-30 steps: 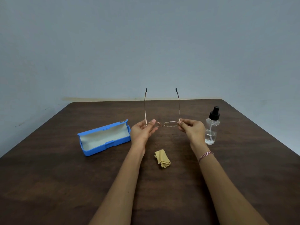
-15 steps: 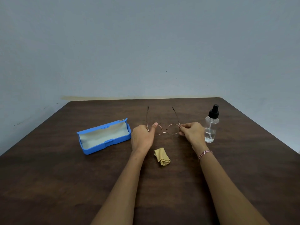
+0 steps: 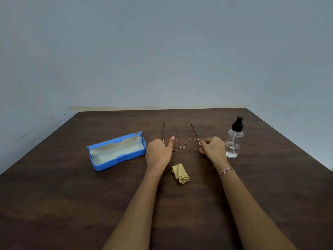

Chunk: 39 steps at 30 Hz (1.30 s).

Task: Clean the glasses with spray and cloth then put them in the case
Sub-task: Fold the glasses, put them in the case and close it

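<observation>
Holding the round wire-rimmed glasses between them, both hands are working low over the middle of the desk; whether the frame is touching the wood cannot be told.

- Left hand: gripping the left end of the frame, thumb lying along the lens rim, remaining fingers curling under.
- Right hand: pinching the right hinge with curled fingers; a braided bracelet is circling its wrist.
- Glasses: lenses facing the person, both temple arms standing unfolded and pointing toward the far edge of the desk.
- Case: blue, lying open just beside the left hand on the side of the left edge, its pale lining showing, lid tilting back.
- Cloth: yellow, lying crumpled between the two forearms, nearer the person than the glasses and apart from them.
- Spray bottle: clear with a black pump top, standing upright just beside the right hand, toward the right edge, a little liquid showing at its bottom.
</observation>
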Motion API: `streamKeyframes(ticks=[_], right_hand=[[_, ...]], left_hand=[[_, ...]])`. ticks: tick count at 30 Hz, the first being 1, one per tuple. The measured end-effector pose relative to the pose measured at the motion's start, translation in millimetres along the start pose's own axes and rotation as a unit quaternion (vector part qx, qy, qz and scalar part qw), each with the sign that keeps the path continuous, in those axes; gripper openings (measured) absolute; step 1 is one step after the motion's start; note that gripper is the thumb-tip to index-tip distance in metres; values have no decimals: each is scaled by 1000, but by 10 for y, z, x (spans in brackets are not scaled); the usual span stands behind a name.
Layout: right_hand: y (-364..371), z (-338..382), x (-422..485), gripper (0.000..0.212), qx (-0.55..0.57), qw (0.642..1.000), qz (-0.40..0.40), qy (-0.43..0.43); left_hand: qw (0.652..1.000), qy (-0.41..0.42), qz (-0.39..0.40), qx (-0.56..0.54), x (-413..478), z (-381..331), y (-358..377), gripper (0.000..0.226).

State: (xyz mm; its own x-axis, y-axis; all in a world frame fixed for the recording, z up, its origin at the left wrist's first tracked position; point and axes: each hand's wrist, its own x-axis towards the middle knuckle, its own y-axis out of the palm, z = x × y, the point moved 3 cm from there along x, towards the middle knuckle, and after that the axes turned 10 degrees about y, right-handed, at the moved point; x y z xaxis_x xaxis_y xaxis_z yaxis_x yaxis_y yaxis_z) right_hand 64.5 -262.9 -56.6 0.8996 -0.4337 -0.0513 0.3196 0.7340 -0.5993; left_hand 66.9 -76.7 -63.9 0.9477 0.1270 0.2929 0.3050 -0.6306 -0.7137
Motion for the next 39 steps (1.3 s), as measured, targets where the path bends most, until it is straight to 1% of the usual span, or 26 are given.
streamKeyframes(ticks=[2, 5, 8, 10, 13, 15, 17, 20, 23, 25, 27, 29, 30, 32, 34, 35, 37, 39], right_hand=[[-19, 9, -37, 34, -1, 1000, -13, -5], [-56, 13, -127, 31, -10, 1000, -18, -7], [-70, 31, -217, 25, -5, 999, -34, -22], [-77, 65, -303, 22, 7, 999, -41, -33], [-59, 134, -510, 17, 3, 999, -18, -46], [-17, 176, -678, 13, -15, 998, 13, -58], [40, 192, -844, 19, -44, 995, 48, -69], [110, 183, -998, 35, -109, 987, 74, -93], [139, 169, -1055, 37, -147, 981, 68, -105], [152, 134, -1054, 33, -141, 982, 58, -107], [163, 71, -1045, 26, -72, 991, 55, -100], [145, 0, -1030, 25, 45, 994, 64, -79], [126, -23, -1018, 26, 104, 990, 70, -69], [100, -50, -994, 30, 214, 972, 87, -53], [102, -59, -992, 32, 309, 943, 118, -29], [106, -52, -1006, 31, 352, 926, 138, -16], [107, -29, -1048, 31, 409, 896, 171, 5], [97, -10, -1073, 30, 432, 882, 187, 16]], left_hand=[[1000, -2, -4, -12, -18, 4, -12, 57], [999, -8, -11, -31, -78, -4, -70, 55], [997, -15, -24, -71, -141, -13, -124, 41], [995, -26, -33, -93, -166, -44, -161, 39], [994, -43, -32, -99, -233, -115, -203, 30], [994, -48, -40, -85, -304, -139, -223, 35], [995, -49, -49, -72, -375, -121, -235, 42], [995, -58, -42, -69, -493, -87, -246, 38], [995, -55, -34, -73, -600, -58, -266, 29], [996, -37, -22, -74, -679, -67, -285, 25], [997, -10, -18, -74, -742, -72, -301, 23], [997, 10, -12, -77, -776, -77, -328, 25], [996, 13, -7, -87, -780, -71, -339, 27], [991, 12, 11, -133, -763, -49, -340, 29], [982, 14, 19, -189, -767, -67, -334, 25], [979, 26, 15, -199, -778, -90, -335, 21], [978, 59, -24, -199, -791, -121, -356, 15], [970, 72, -69, -223, -795, -131, -389, 12]])
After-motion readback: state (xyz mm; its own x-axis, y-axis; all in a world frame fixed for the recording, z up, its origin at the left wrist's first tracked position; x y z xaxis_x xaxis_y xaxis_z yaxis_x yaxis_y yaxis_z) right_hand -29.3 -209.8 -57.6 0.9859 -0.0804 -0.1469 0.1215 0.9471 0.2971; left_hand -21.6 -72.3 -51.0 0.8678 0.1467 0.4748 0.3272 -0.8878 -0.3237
